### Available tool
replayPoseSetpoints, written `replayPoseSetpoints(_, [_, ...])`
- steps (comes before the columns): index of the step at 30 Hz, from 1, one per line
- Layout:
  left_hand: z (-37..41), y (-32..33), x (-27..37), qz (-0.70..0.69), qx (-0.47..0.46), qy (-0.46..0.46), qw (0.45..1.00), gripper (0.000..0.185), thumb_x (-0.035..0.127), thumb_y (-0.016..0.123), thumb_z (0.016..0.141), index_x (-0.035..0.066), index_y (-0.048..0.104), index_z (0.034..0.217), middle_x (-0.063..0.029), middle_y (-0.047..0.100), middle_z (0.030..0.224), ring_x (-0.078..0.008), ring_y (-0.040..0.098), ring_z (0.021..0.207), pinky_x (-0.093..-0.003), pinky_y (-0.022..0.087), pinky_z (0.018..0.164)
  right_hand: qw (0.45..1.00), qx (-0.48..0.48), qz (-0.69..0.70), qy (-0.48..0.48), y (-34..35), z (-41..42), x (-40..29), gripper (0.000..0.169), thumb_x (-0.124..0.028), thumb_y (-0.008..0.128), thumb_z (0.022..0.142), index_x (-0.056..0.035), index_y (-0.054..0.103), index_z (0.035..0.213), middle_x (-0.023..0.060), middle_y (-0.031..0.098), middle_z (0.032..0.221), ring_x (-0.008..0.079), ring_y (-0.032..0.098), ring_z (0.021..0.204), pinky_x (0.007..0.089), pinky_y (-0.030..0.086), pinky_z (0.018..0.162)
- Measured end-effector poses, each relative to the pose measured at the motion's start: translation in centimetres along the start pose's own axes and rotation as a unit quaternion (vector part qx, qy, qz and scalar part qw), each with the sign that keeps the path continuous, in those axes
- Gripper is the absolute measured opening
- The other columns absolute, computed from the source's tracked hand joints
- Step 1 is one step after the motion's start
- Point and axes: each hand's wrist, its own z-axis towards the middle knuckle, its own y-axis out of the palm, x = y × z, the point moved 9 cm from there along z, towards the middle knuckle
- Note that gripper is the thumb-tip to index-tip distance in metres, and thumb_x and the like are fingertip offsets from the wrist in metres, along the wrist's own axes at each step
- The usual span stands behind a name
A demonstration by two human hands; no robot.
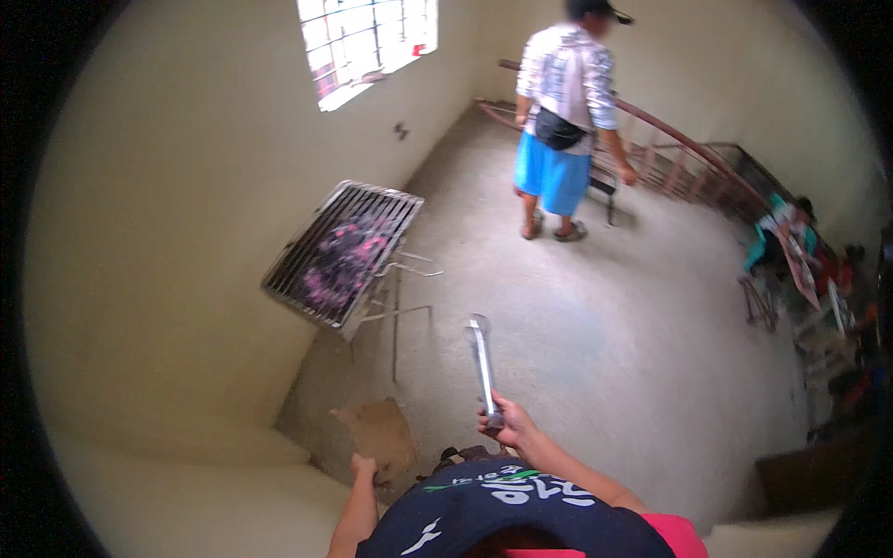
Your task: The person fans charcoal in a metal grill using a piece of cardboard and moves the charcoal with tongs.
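Metal tongs (481,363) point away from me, with my right hand (513,422) closed around their near end. My left hand (364,466) hangs low at the left, over a flat piece of brown cardboard (380,436); whether it grips the cardboard's edge I cannot tell. Ahead to the left stands a charcoal grill (279,282) on thin metal legs, apart from both hands. Under its bare grate, dark charcoal (349,251) glows pinkish red in places.
A person (558,125) in blue shorts stands ahead, facing away, near a curved reddish railing (691,143). A barred window (370,42) is in the left wall. Along the right side are another person (788,230), partly hidden, and blurred clutter (837,335).
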Motion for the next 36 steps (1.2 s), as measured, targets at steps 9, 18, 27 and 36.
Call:
replayPoseSetpoints(9, [0.5,0.7,-2.8,0.096,0.0,-0.046,0.994,0.043,0.014,0.052,0.066,-0.005,0.046,0.104,-0.0232,0.05,0.103,-0.0346,0.048,0.097,-0.0361,0.039,0.082,0.998,-0.048,-0.027,0.011,5.0,-3.4,0.3,0.031,-0.036,0.046,0.081,-0.0072,0.046,0.092,0.0061,0.05,0.067,0.0169,0.05,0.052,0.0343,0.044,0.05])
replayPoseSetpoints(18, [0.4,0.7,0.4,0.003,0.016,0.031,0.999,0.037,0.011,0.051,0.067,-0.004,0.048,0.101,-0.0218,0.053,0.1,-0.0334,0.05,0.095,-0.0349,0.039,0.08,0.999,-0.011,-0.04,0.013,3.8,-3.3,1.5,0.031,-0.035,0.041,0.084,-0.0061,0.046,0.094,0.0054,0.05,0.066,0.0146,0.046,0.051,0.0307,0.039,0.051])
replayPoseSetpoints(27, [-1.0,1.9,-1.0,0.128,-0.039,0.028,0.991,0.04,0.01,0.05,0.067,0.0,0.045,0.106,-0.0196,0.05,0.105,-0.0335,0.048,0.098,-0.036,0.039,0.081,0.999,-0.032,-0.023,0.007,3.8,-4.2,1.9,0.031,-0.034,0.042,0.084,-0.0056,0.046,0.093,0.0061,0.049,0.065,0.0159,0.046,0.051,0.0319,0.039,0.051])
replayPoseSetpoints(36, [-6.4,1.9,13.7,0.112,-0.057,0.138,0.982,0.034,0.006,0.047,0.069,0.003,0.048,0.103,-0.0197,0.053,0.099,-0.0328,0.049,0.096,-0.0385,0.04,0.078,0.998,0.004,0.044,-0.047,0.9,-4.5,1.0,0.031,-0.032,0.044,0.083,-0.0033,0.046,0.094,0.0083,0.05,0.069,0.0178,0.048,0.053,0.033,0.043,0.052])
